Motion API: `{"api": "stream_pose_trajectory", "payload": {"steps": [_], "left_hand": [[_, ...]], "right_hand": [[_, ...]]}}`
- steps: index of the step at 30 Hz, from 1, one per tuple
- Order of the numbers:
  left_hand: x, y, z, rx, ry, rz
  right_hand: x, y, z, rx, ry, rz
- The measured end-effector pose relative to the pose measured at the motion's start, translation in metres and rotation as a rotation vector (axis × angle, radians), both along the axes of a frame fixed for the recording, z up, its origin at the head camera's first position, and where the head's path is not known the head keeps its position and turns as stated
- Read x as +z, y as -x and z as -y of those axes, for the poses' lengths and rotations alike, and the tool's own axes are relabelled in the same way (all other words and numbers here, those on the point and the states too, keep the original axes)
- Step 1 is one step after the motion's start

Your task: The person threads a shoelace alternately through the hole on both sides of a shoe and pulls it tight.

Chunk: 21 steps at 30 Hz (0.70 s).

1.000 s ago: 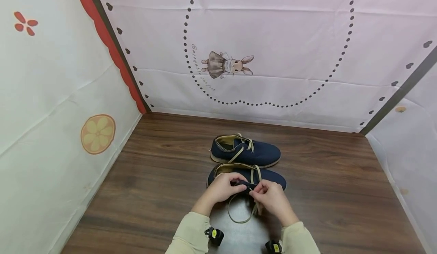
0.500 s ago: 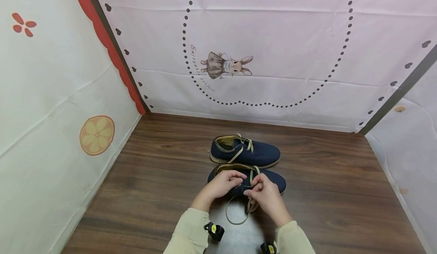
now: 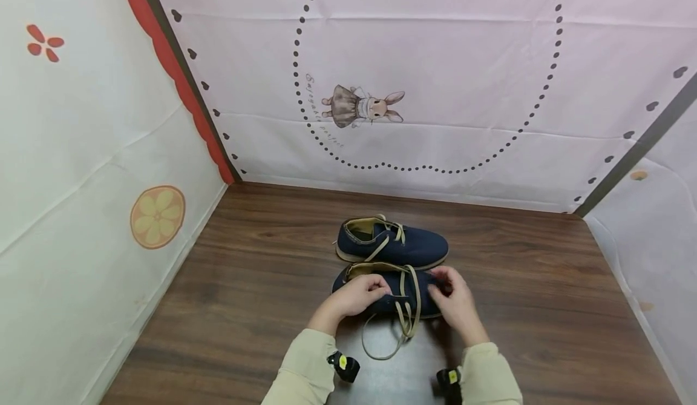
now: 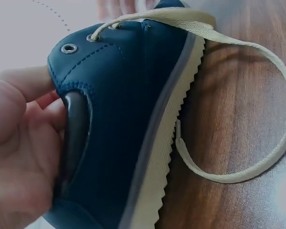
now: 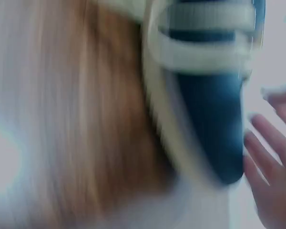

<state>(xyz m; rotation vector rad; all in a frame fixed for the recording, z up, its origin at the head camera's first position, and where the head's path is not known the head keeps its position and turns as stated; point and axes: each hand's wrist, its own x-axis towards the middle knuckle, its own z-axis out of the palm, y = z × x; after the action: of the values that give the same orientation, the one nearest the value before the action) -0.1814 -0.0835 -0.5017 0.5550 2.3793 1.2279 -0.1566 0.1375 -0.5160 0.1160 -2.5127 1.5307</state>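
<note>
A navy shoe [image 3: 423, 307] with a tan sole lies side-on in front of me, its toe to the right. My left hand [image 3: 353, 296] holds it by the opening; in the left wrist view the fingertips are hidden behind the eyelet flap [image 4: 78, 67]. The eyelet [image 4: 69, 48] nearest the opening has no lace in it. A cream shoelace [image 4: 229, 180] runs through the eyelets beyond and loops down onto the floor. Over the toe, my right hand [image 3: 457, 303] has its fingers loosely bent and spread, holding nothing; the right wrist view is blurred.
A matching navy shoe [image 3: 422, 244] stands just behind, its cream lace loosely threaded. Both shoes are on a dark wood-grain surface [image 3: 261, 284]. White printed sheets [image 3: 463, 90] rise at the back and on both sides.
My right hand, which was pinching the lace by the eyelets, has let go and moved right over the toe. The lace now hangs across the shoe. My left hand stays by the opening.
</note>
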Motion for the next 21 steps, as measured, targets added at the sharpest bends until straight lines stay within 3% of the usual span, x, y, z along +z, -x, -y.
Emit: {"api": "stream_pose_trajectory", "payload": {"steps": [4, 6, 8, 11, 14, 17, 19, 21], "left_hand": [[-0.002, -0.002, 0.004, 0.030, -0.059, -0.012], [-0.003, -0.002, 0.005, 0.059, -0.106, -0.019], [-0.004, -0.002, 0.006, 0.093, -0.190, -0.017], [-0.007, -0.003, 0.008, 0.152, -0.388, 0.008], [-0.008, -0.003, 0.011, 0.277, -0.674, 0.080], [-0.005, -0.003, 0.019, 0.449, -0.958, 0.149], [-0.002, -0.003, 0.026, 0.529, -1.099, 0.178], [0.003, -0.003, 0.033, 0.568, -1.174, 0.188]], "right_hand": [[-0.008, 0.005, -0.012, 0.308, -0.249, 0.065], [-0.010, 0.006, -0.010, 0.355, -0.359, 0.081], [-0.011, 0.007, -0.005, 0.339, -0.465, 0.087], [-0.012, 0.007, 0.003, 0.268, -0.557, 0.084], [-0.014, 0.005, 0.006, 0.252, -0.594, 0.095], [-0.016, 0.004, 0.006, 0.269, -0.601, 0.105], [-0.018, 0.003, 0.005, 0.272, -0.593, 0.108], [-0.019, 0.002, 0.005, 0.258, -0.585, 0.097]]}}
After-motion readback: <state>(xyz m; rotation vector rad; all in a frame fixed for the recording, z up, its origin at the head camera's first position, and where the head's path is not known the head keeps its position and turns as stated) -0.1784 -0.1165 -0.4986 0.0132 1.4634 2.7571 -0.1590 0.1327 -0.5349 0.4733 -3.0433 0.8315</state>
